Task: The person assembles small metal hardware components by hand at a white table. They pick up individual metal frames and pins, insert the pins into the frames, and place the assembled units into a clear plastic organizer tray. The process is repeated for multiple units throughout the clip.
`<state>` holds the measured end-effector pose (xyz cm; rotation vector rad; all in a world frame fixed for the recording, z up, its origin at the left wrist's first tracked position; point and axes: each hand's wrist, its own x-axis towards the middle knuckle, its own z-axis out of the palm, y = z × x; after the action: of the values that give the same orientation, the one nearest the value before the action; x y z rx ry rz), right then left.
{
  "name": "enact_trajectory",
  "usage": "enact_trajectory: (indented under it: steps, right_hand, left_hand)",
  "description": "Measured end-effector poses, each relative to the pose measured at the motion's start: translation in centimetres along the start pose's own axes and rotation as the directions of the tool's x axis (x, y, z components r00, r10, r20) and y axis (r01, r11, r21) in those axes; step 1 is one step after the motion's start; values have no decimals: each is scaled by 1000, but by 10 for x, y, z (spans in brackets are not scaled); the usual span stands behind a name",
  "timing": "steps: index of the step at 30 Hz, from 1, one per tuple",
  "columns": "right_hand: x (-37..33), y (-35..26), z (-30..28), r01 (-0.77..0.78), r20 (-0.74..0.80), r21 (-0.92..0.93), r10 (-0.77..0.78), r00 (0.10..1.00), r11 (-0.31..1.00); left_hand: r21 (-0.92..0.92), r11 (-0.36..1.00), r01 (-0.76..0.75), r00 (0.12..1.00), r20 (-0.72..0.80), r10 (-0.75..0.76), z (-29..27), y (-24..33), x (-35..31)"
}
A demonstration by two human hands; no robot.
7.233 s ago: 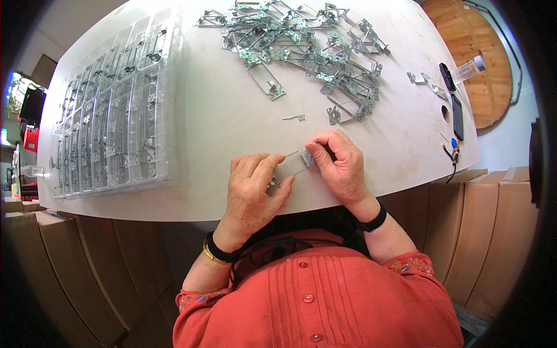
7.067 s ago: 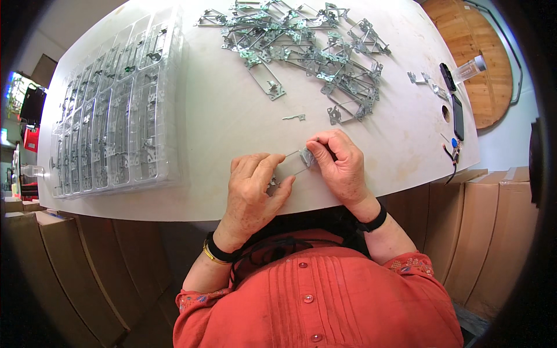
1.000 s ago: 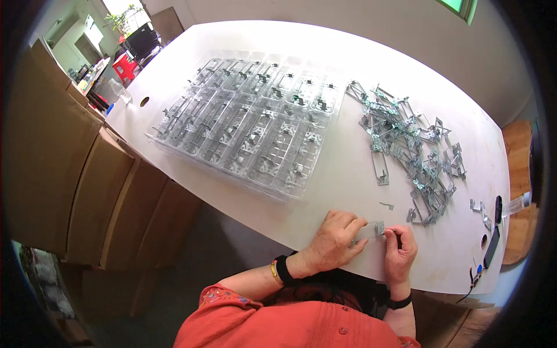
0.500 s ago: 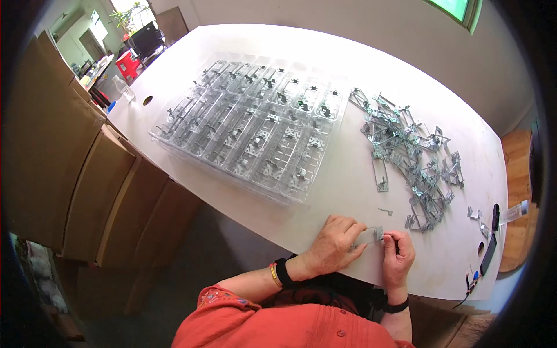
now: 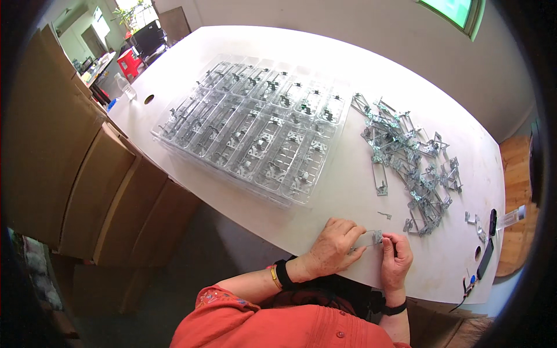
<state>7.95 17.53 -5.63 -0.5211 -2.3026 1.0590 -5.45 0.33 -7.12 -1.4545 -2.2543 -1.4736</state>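
Near the table's front edge, both my hands hold one small metal frame [image 5: 378, 236] with thin rods and a flat end plate. My left hand [image 5: 332, 248] is closed around the rod end, which its fingers partly hide. With thumb and forefinger, my right hand [image 5: 397, 259] pinches at the plate end. Whether a smaller part sits in that pinch is hidden. A short loose metal piece [image 5: 384, 215] lies just beyond the hands. Farther off on the right is a tangled heap of similar metal frames [image 5: 409, 156].
Stacked clear plastic trays [image 5: 232, 136] with metal frames in their compartments take up the table's middle left. At the right edge lie small metal parts [image 5: 477, 223], a black bar-shaped object [image 5: 486, 258] and a tool with blue and black [image 5: 469, 283]. Cardboard boxes [image 5: 93, 191] stand at left.
The whole view has shifted slightly. My hands keep nearly the same hold on the metal frame, and nothing else has visibly moved.
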Motion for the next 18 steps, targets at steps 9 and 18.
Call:
enact_trajectory:
  steps: [9,18]
  right_hand:
    - [-1,0,-1,-1,7,-18,1,1000,1000]
    - [-1,0,-1,-10,4,-7,10,1000,1000]
  left_hand:
    - [-14,1000,5,1000,-2,-5,0,0,-1]
    - [-17,1000,8,1000,12,-8,1,-2,-1]
